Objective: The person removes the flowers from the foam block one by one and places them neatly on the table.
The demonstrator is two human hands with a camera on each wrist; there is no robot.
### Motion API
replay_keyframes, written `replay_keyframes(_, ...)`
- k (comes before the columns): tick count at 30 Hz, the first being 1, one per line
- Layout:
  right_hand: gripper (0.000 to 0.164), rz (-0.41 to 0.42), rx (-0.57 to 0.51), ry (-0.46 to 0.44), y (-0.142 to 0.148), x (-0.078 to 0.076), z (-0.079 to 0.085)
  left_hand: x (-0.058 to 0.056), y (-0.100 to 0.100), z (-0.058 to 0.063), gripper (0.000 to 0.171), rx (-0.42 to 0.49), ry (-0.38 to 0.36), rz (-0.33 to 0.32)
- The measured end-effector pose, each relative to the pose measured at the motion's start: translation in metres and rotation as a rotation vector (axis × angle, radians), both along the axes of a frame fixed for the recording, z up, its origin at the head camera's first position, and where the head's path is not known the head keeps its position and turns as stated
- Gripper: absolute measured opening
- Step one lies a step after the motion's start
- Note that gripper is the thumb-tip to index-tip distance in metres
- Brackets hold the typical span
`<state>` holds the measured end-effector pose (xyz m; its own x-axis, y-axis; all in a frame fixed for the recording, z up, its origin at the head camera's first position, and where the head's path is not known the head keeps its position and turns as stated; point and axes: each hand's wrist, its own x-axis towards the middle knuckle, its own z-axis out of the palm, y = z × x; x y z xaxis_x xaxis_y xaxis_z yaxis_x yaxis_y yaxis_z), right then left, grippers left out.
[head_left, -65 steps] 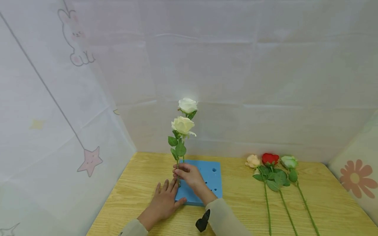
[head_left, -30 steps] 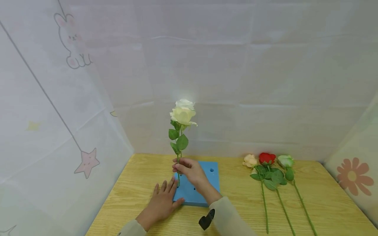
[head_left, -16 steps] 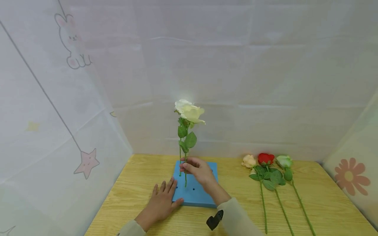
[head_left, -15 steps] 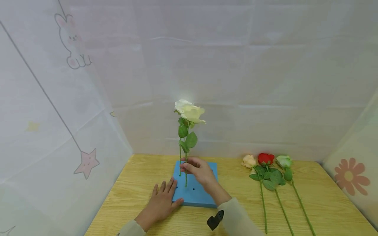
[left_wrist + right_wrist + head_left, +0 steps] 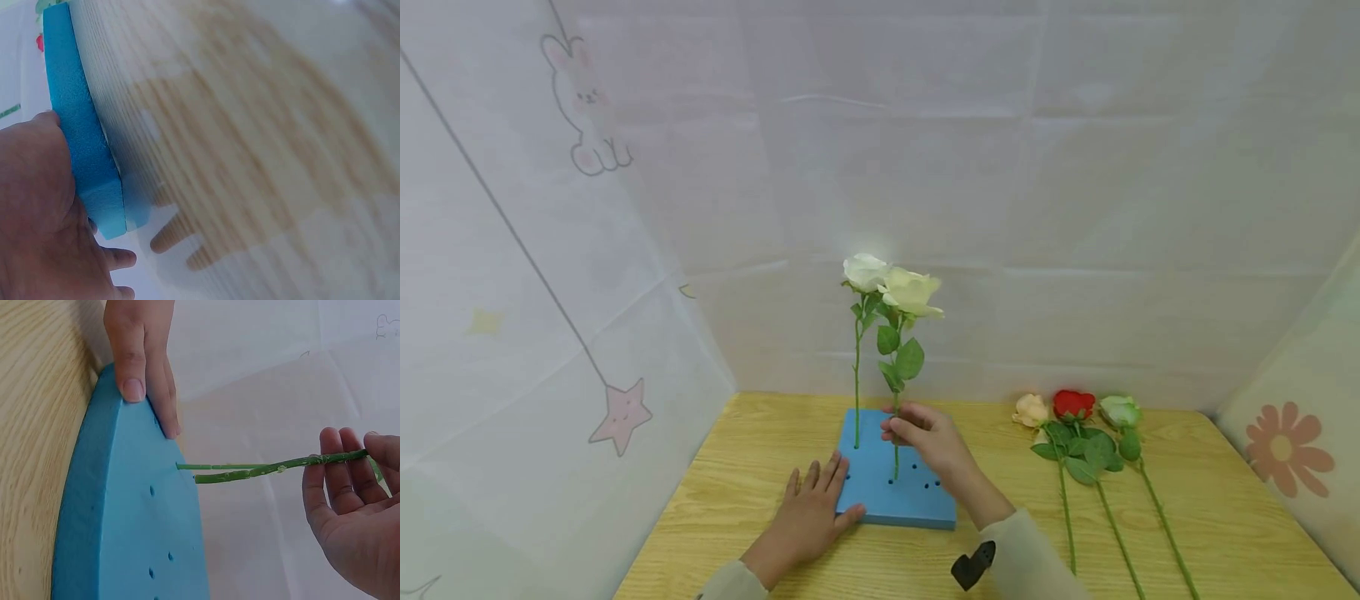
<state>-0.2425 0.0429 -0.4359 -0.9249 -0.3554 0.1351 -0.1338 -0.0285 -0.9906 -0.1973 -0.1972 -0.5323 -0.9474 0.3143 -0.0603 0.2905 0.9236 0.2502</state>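
Observation:
My right hand (image 5: 936,442) pinches the stem of a cream rose (image 5: 912,292) between thumb and fingers, holding it nearly upright above a blue foam block (image 5: 880,502) dotted with small holes. In the right wrist view the lower end of this stem (image 5: 234,475) shows close over the block's face. A white rose (image 5: 865,272) stands in a hole toward the block's back left, its stem upright. With fingers spread, my left hand (image 5: 808,517) rests against the block's left edge, the thumb at its front corner.
To the right on the wooden table (image 5: 1000,533) lie a peach rose (image 5: 1030,410), a red rose (image 5: 1073,404) and a pale green rose (image 5: 1120,411), stems toward me. A white cloth backdrop (image 5: 970,192) rises behind the table's back edge.
My right hand has carried the cream rose from the block's left edge rightward toward its middle, so it stands apart from the white rose. My left hand has stayed at the block.

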Motion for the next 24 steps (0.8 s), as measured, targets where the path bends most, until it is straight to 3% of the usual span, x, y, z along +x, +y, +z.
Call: replay_keyframes(24, 0.035, -0.055, 0.069, -0.065, 0.062, 0.011, -0.003, 0.0, -0.001, 0.001, 0.086, 0.04, -0.009, -0.015)
